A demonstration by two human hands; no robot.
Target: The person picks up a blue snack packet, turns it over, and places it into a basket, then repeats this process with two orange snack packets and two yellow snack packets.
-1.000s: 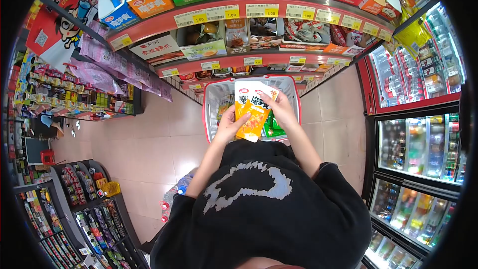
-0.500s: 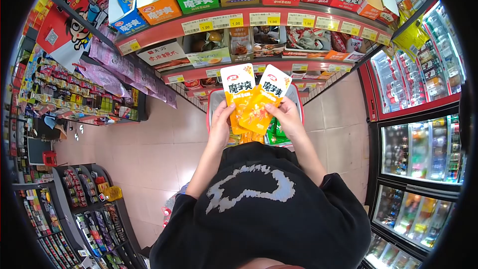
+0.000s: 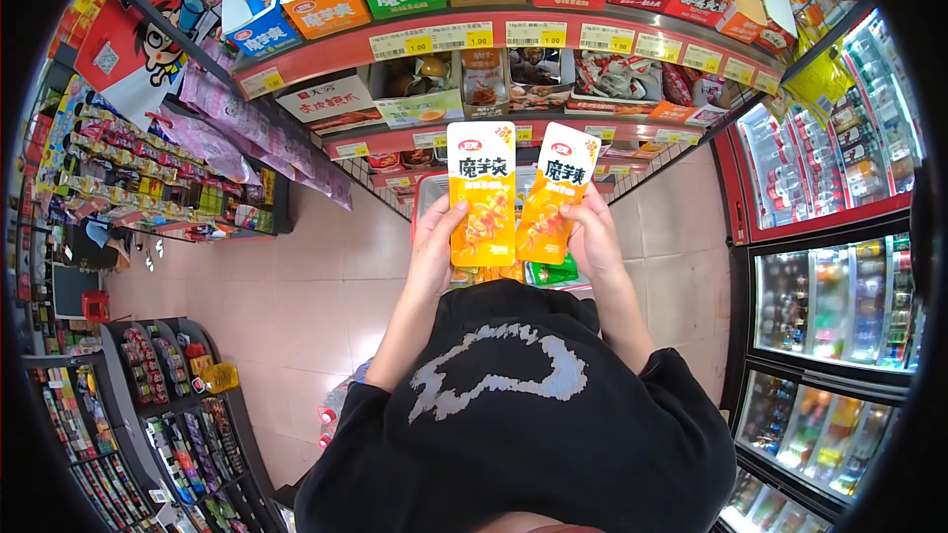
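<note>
My left hand (image 3: pixel 436 239) pinches the left edge of an orange and white snack packet (image 3: pixel 483 205), thumb on its front. A matching packet (image 3: pixel 556 199), leaning a little to the right, is gripped by my right hand (image 3: pixel 591 234) along its right side. Both fronts face me, and their inner edges nearly meet near the bottom. Beneath them is a basket (image 3: pixel 427 199), mostly hidden, with a green packet (image 3: pixel 553 272) and some orange packets showing in it.
Ahead, a red-edged shelf (image 3: pixel 474 37) bears open snack boxes with price tags. Glass-door drink fridges (image 3: pixel 834 301) line the right. On the left hang bagged snacks (image 3: pixel 173 163), and a dark rack (image 3: pixel 193 405) stands lower down. Tiled floor (image 3: pixel 306 306) lies between.
The two packets overlapped before and are now drawn apart side by side. My right hand has moved right with its packet, and the left packet has become more upright.
</note>
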